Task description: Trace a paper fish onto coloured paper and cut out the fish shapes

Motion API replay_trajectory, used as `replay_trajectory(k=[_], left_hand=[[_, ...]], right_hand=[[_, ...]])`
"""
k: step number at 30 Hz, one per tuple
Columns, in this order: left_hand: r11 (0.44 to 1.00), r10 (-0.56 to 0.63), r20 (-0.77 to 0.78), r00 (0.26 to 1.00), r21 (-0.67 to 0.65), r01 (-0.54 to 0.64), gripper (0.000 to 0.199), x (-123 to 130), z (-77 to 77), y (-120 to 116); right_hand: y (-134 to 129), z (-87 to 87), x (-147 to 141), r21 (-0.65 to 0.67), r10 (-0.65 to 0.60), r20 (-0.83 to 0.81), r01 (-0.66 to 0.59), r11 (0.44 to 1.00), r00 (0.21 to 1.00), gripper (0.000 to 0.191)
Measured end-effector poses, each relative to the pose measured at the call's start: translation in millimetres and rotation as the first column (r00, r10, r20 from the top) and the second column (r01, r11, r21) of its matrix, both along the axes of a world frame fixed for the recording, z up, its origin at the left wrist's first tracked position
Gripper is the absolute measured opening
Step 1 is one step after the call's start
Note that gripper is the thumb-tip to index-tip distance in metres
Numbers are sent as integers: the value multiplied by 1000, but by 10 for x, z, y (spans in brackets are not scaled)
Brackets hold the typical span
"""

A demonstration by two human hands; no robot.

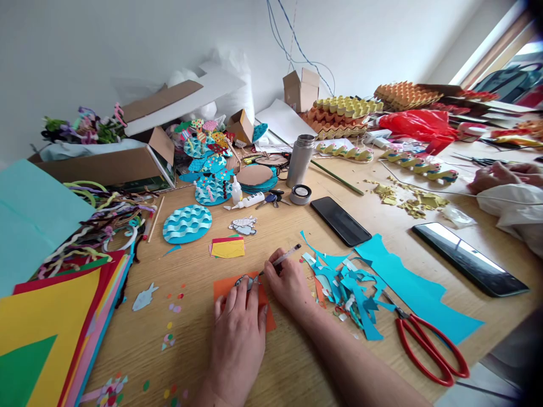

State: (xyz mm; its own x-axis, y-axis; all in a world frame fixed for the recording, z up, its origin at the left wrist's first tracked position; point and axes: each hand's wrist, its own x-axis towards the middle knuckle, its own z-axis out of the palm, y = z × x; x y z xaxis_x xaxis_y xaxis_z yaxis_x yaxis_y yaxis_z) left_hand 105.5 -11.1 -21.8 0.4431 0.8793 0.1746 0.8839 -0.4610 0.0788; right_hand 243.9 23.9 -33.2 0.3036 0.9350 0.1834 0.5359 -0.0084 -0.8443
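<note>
My left hand (240, 328) lies with its fingers stretched out, pressing a small grey fish-shaped paper cutout (242, 279) onto a sheet of orange paper (221, 287). The fingers cover part of the cutout. In my right hand (292, 284) is a slim pen (287, 255), its tip down at the right edge of the cutout. Just beyond the orange sheet are small stacked pieces of coloured paper (228, 247), yellow on top, and more fish cutouts (243, 225). Another pale blue fish cutout (145, 297) lies to the left.
Blue paper scraps (345, 285), red-handled scissors (428, 345) and a black phone (340, 221) lie to the right. A metal flask (301, 161) stands behind. Coloured paper sheets (55, 305) are stacked at the left. Another person's hands (504, 176) show at the far right.
</note>
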Motion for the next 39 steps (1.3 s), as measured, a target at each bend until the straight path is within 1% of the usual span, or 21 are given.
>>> replay_trajectory(k=[6, 12, 18, 25, 39], left_hand=[[1000, 2, 4, 1000, -19, -1, 32, 3, 4, 3], [1000, 1, 6, 1000, -3, -1, 32, 7, -14, 9], [1000, -2, 17, 1000, -16, 2, 32, -4, -11, -4], [1000, -5, 20, 1000, -7, 5, 32, -2, -16, 0], [1000, -6, 5, 1000, -18, 6, 34, 1, 17, -1]], right_hand=[[0, 3, -2, -4, 7, -5, -7, 1000, 1000, 12], [5, 5, -2, -7, 24, -1, -24, 1000, 1000, 13], [-11, 16, -13, -18, 47, -19, -47, 999, 999, 13], [-19, 5, 2, 1, 71, -5, -71, 997, 997, 13], [-24, 19, 1, -9, 67, -1, -67, 998, 998, 13]])
